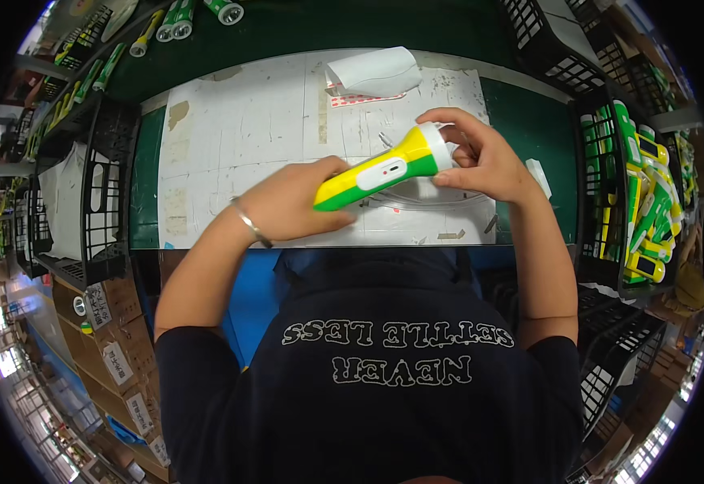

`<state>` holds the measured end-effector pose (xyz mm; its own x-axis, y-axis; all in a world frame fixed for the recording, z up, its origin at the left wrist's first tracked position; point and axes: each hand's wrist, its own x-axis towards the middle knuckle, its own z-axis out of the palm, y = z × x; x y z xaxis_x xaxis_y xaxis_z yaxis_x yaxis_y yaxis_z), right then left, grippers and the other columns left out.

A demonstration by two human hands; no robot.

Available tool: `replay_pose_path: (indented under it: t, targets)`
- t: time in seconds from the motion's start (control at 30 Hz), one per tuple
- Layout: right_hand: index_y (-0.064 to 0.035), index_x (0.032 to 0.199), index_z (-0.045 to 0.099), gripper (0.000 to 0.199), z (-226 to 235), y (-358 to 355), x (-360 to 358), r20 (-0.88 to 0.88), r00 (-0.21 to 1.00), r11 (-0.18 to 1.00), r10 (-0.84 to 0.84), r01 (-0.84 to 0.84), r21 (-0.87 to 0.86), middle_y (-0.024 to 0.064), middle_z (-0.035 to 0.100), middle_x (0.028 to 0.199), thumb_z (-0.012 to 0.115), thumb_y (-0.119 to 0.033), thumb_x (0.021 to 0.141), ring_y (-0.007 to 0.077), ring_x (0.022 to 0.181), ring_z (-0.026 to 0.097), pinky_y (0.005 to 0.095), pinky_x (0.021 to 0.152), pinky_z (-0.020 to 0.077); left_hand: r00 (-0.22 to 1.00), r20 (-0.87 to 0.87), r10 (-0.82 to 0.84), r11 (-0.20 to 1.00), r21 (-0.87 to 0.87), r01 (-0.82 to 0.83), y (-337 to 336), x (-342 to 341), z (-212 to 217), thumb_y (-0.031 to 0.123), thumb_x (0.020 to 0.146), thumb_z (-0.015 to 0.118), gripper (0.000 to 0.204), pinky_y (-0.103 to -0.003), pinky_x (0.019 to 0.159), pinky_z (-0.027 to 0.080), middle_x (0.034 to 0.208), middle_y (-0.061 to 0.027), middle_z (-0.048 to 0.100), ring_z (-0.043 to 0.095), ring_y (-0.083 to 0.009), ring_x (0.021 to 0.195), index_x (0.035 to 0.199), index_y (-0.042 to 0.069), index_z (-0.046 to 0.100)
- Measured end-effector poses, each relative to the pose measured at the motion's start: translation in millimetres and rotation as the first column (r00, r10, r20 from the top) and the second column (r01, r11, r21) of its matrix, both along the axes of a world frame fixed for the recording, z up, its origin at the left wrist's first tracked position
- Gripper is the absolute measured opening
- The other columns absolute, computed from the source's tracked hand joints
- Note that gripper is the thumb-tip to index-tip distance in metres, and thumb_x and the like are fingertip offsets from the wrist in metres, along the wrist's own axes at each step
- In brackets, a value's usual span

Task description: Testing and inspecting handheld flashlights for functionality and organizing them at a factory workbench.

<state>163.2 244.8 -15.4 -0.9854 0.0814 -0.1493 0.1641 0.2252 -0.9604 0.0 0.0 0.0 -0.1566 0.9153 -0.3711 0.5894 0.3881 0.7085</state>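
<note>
A yellow and green flashlight (384,168) with a white switch panel and a white head ring is held slantwise over the white work board (231,137). My left hand (295,198) wraps round its tail end. At the upper right end, my right hand (481,161) grips the white head ring, fingers on its far side and thumb on its near side. A clear or white part shows inside my right fingers, too covered to make out. Beneath the flashlight, some thin clear pieces lie on the board.
A curled white sheet (376,73) lies on a red-dotted strip at the board's far edge. On the right, a black crate (602,202) holds several yellow and green flashlights. Another black crate (98,202) stands left. More flashlights (178,24) lie at the far left.
</note>
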Motion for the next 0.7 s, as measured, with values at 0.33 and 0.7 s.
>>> replay_pose_path:
  t: [0.33,0.7]
  targets:
    - [-0.0103,0.091,0.062,0.019,-80,-46,-32,-0.086,0.979,0.669,-0.186,0.190,0.719,0.0086,0.062,0.093,0.064,-0.027,0.082,0.0290,0.083,0.064,0.0401,0.071,0.0512,0.848,0.306,0.432,0.839,0.208,-0.502,19,12,-70,0.027,0.079,0.073,0.072,-0.034,0.090,0.046,0.118,-0.0200,0.056,0.057,-0.0255,0.105,0.134,-0.001,0.037]
    - [-0.0087,0.092,0.063,0.022,-77,-52,-37,-0.149,0.964,0.598,-0.222,0.255,0.760,0.0087,0.063,0.094,0.067,-0.028,0.081,0.0287,0.081,0.063,0.0389,0.068,0.0505,0.856,0.226,0.464,0.826,0.239,-0.511,32,19,-70,0.028,0.077,0.073,0.070,-0.037,0.092,0.046,0.115,-0.0222,0.060,0.060,-0.0326,0.107,0.132,0.003,0.039]
